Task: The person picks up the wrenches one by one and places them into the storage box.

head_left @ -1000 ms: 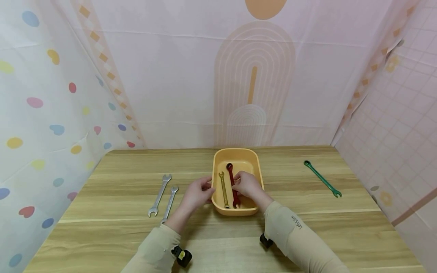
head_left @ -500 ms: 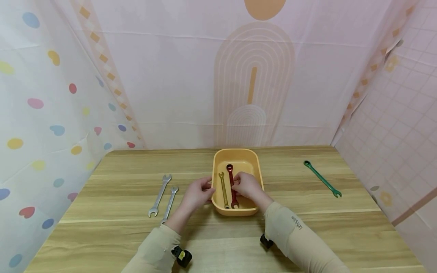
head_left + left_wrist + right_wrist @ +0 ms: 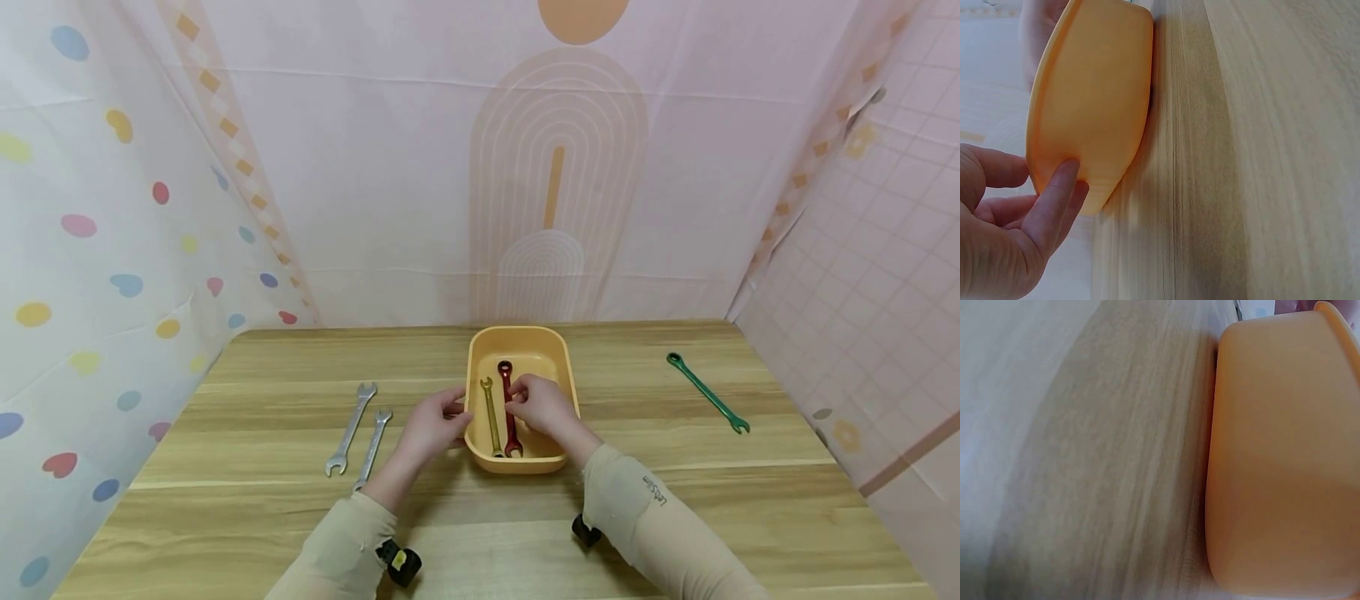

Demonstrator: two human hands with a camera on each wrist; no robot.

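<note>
Beside the tub [image 3: 564, 367], both grips close: left [image 3: 433, 427] on its wall, right [image 3: 543, 404] on red wrench [image 3: 509, 408].

2 wrenches [image 3: 501, 408] in tub [image 3: 522, 342]

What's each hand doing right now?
Left hand: holds the bin by its left wall.
Right hand: inside the bin, pinching the red wrench.

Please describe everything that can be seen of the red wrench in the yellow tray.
The red metal wrench is slim, with a ring end farthest from the person and an open end nearest. It lies lengthwise inside the yellow plastic tray, right of a yellow wrench. The right hand holds its shaft.
</note>
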